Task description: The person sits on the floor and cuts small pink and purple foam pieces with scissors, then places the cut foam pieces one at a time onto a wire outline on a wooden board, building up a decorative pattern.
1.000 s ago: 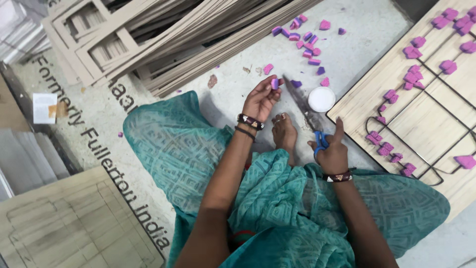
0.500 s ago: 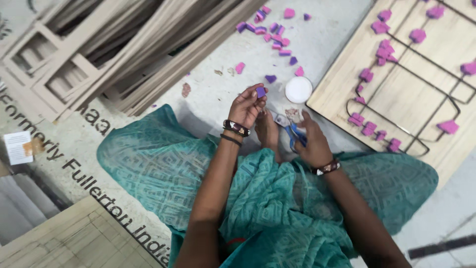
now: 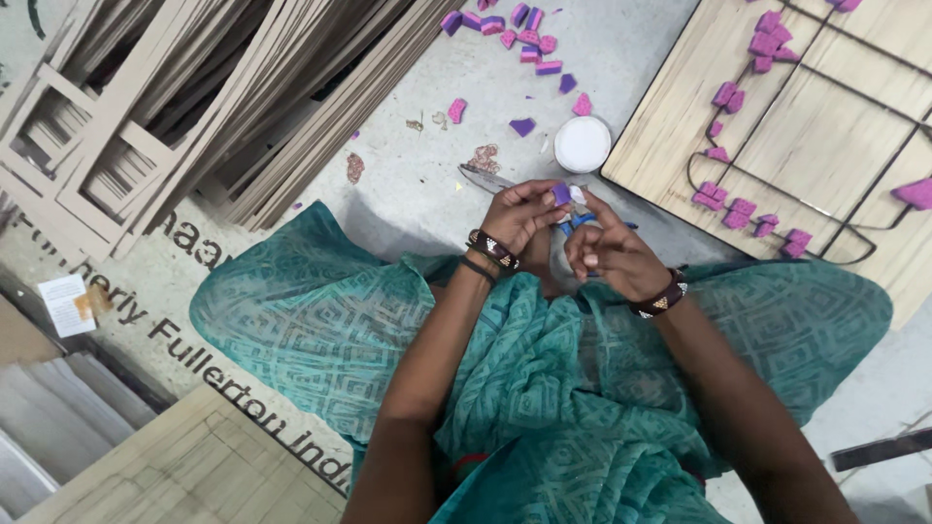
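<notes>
Your left hand [image 3: 519, 212] pinches a small purple foam piece [image 3: 560, 194]. Your right hand [image 3: 607, 254] curls around blue-handled scissors [image 3: 575, 223]. Many pink pieces already sit on the wooden board [image 3: 670, 136]; more lie loose on the floor [image 3: 408, 189].

Left hand [image 3: 519, 213]: fingertips pinch a small purple foam piece [image 3: 560, 194].
Right hand [image 3: 607, 254]: curled just beside the left, touching it, with blue-handled scissors [image 3: 575, 221] under the fingers.
White round lid [image 3: 582, 144]: on the floor [image 3: 408, 184], just beyond both hands.
Wooden board [image 3: 825, 126]: beyond the right hand, carrying pink foam pieces [image 3: 743, 209].
Loose foam pieces [image 3: 524, 39]: well beyond the left hand.
</notes>
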